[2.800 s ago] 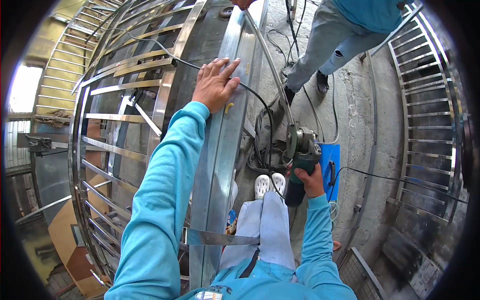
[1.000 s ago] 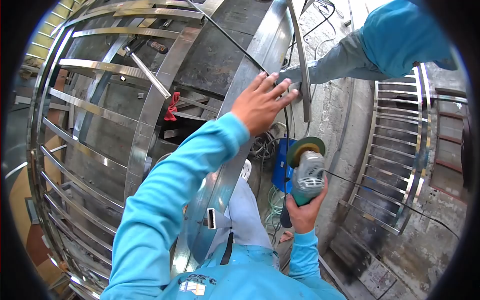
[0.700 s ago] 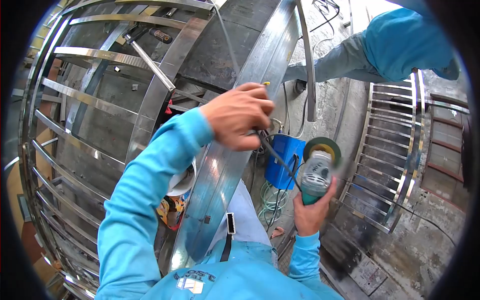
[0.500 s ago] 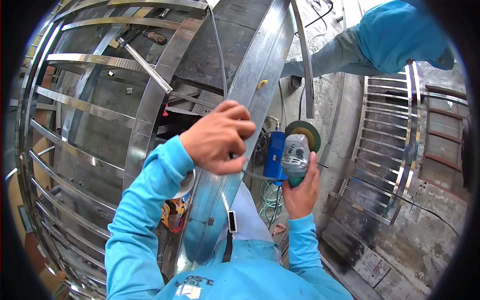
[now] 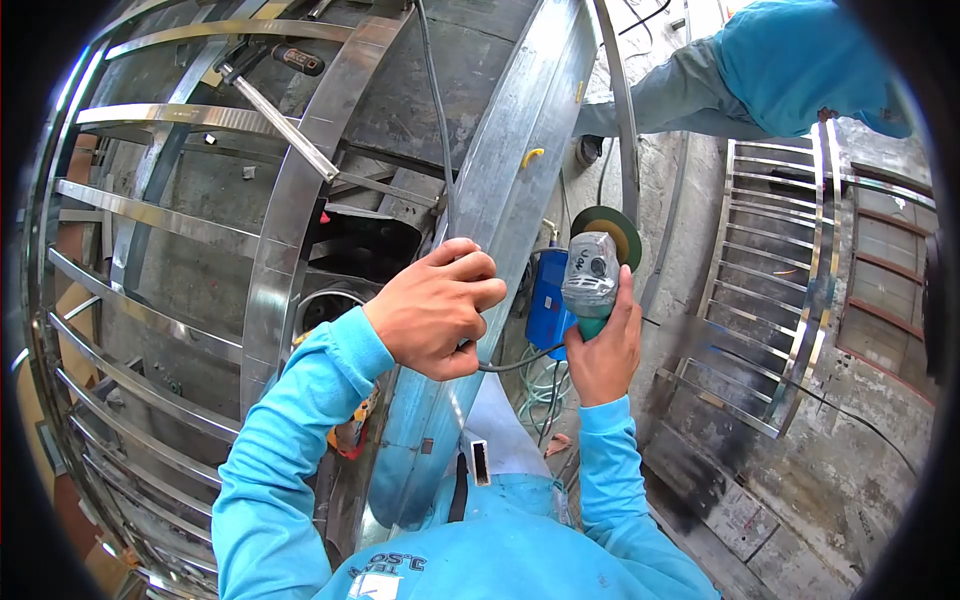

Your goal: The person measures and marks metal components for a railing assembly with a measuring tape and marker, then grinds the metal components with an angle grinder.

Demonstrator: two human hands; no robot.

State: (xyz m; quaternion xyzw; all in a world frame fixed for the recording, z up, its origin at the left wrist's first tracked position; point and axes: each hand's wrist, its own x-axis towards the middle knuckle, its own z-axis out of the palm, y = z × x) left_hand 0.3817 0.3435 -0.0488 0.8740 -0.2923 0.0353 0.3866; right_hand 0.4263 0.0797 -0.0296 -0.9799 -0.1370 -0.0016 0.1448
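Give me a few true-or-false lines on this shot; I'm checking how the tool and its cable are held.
1. The right hand grips the grinder. True.
2. The left hand lies flat and open on the steel beam. False: it is closed around the black cable.
3. The grinder's disc touches the beam. False: it is held beside it, apart.
4. A blue box sits on the floor below the grinder. True.
5. Another person in a blue top stands at upper right. True.
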